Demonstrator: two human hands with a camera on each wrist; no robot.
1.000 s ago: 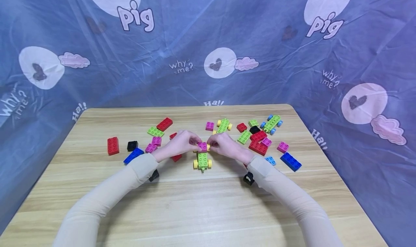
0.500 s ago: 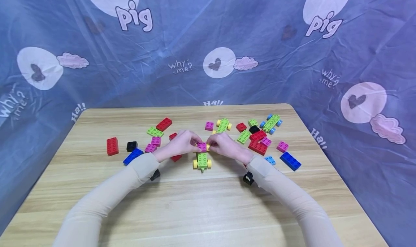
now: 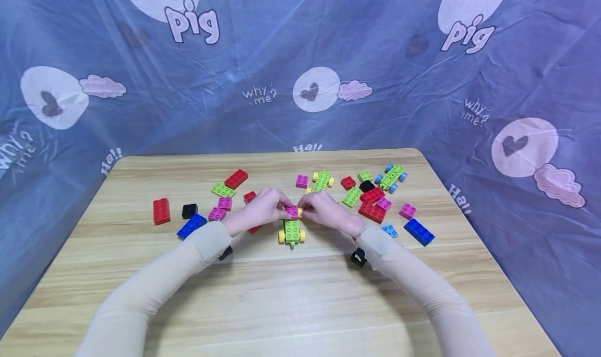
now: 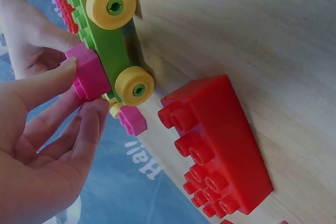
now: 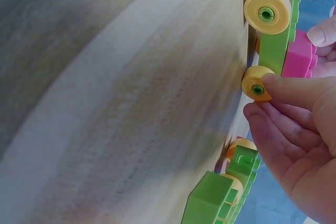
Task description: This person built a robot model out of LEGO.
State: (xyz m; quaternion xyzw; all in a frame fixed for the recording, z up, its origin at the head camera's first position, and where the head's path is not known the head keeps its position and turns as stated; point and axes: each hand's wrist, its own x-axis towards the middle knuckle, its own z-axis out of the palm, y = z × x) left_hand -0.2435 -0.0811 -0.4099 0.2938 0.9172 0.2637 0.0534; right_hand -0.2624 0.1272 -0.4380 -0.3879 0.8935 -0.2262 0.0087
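"Since the wooden table point(image 3: 263, 305) is the biggest thing here, where on it is the work going on?"

"Near its middle, taking twelve o'clock as straight away from the person. The left hand point(image 3: 265, 209) is at ten o'clock of the green car point(image 3: 291, 233), the right hand point(image 3: 326, 211) at two, both close in."

"And the car itself?"

"Upright, lying lengthwise from six to twelve. A second car point(image 3: 322, 180) stands near it at one o'clock, so an outward swing of the right knuckles could knock that one aside."

"What are the fingers gripping?"

"Left thumb and fingertips pinch the pink brick point(image 4: 92, 73), which sits atop the car's twelve o'clock end. I can't tell whether it is locked down fully; pressure on one edge alone would probably leave it tilted."

"And the right ones?"

"Their thumb lies on the yellow wheel point(image 5: 253, 83) at the car's one o'clock corner, the other fingers bent close beside, so they seem to be grasping the car there. Should that hold slacken under a push, the wheels could roll and the brick twist askew."
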